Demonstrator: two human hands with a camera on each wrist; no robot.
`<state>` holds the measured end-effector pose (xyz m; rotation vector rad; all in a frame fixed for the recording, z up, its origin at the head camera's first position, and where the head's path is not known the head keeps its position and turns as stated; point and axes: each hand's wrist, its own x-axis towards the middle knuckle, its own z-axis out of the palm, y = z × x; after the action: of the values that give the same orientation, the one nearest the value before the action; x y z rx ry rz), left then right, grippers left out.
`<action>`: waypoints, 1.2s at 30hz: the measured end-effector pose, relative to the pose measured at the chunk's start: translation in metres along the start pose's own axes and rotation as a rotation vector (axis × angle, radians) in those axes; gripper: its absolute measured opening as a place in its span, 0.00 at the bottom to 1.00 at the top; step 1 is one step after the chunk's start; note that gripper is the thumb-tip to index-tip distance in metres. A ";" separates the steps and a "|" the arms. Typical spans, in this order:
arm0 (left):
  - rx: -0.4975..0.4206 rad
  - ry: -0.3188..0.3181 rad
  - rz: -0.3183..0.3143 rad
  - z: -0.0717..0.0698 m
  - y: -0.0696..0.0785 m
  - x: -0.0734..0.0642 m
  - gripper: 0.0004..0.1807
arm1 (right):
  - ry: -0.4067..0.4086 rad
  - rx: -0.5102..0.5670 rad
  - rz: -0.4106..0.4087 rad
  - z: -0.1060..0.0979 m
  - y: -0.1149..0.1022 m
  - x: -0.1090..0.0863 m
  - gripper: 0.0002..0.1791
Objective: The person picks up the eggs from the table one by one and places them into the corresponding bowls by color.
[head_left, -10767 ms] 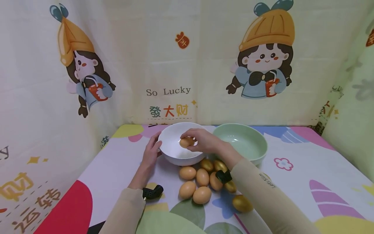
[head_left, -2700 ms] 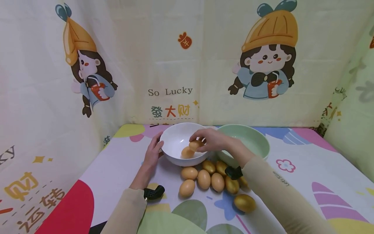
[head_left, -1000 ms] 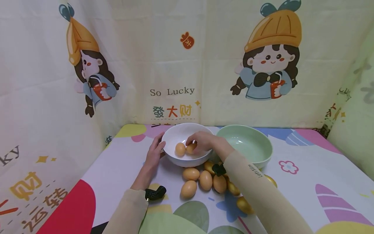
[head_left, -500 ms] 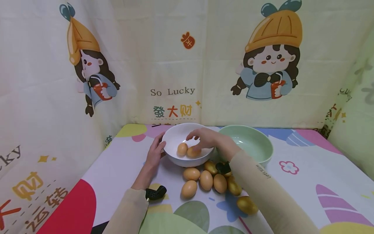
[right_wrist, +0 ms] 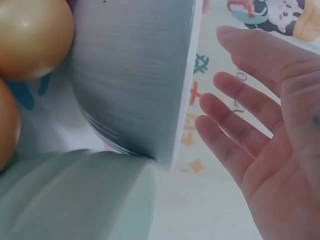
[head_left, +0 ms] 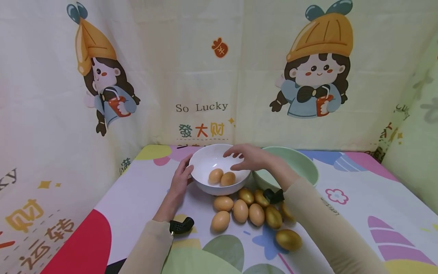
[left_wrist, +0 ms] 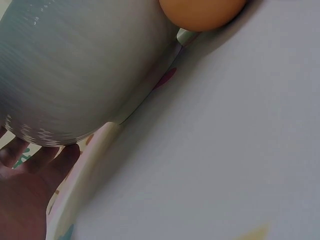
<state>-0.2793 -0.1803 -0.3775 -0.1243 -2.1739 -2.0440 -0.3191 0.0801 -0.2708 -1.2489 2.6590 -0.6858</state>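
Now the wide right grip (head_left: 254, 157) has released one brown egg (head_left: 228, 179), left grip (head_left: 180, 178) holding the white bowl (head_left: 212, 188)

Long beige fabric sleeves (head_left: 147, 247) are showing, small dark lettering (head_left: 329, 206) is running along the right one, stubby black wrist cameras (head_left: 182, 226) are jutting from both.

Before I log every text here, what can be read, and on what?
"So Lucky": back curtain
"發大财": back curtain
"ky", cut off: left curtain
"财": left curtain
"运转": left curtain
"Lets Slim", probably: right sleeve
Unreadable: red bag's sign, left corner sign, left red stroke, bottom row, right curtain's text.
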 end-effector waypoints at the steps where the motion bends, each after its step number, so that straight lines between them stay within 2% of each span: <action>1: 0.002 0.004 0.006 0.000 -0.001 0.000 0.25 | 0.003 -0.008 -0.008 0.000 -0.001 -0.001 0.22; 4: 0.005 0.007 0.021 0.000 -0.003 0.001 0.25 | 0.005 -0.022 -0.038 0.000 -0.004 -0.006 0.22; 8: -0.004 0.008 0.005 0.000 -0.003 0.001 0.24 | -0.009 -0.047 -0.060 0.002 -0.009 -0.013 0.23; 15: -0.028 -0.023 -0.022 0.000 0.007 -0.002 0.25 | 0.010 -0.075 -0.121 0.006 -0.028 -0.024 0.23; 19: -0.027 -0.022 -0.018 0.000 0.010 -0.003 0.24 | 0.011 -0.057 -0.212 0.010 -0.039 -0.030 0.23; 25: 0.025 0.005 0.007 0.000 -0.001 0.001 0.24 | -0.001 -0.032 -0.342 0.019 -0.053 -0.037 0.23; 31: 0.011 0.005 0.019 0.000 -0.003 0.001 0.23 | -0.070 -0.037 -0.372 0.031 -0.063 -0.042 0.21; 36: -0.008 -0.021 0.010 0.001 0.011 -0.007 0.24 | -0.118 -0.104 -0.359 0.043 -0.066 -0.044 0.22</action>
<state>-0.2706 -0.1785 -0.3675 -0.1582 -2.1728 -2.0560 -0.2316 0.0618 -0.2829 -1.7612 2.4262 -0.4987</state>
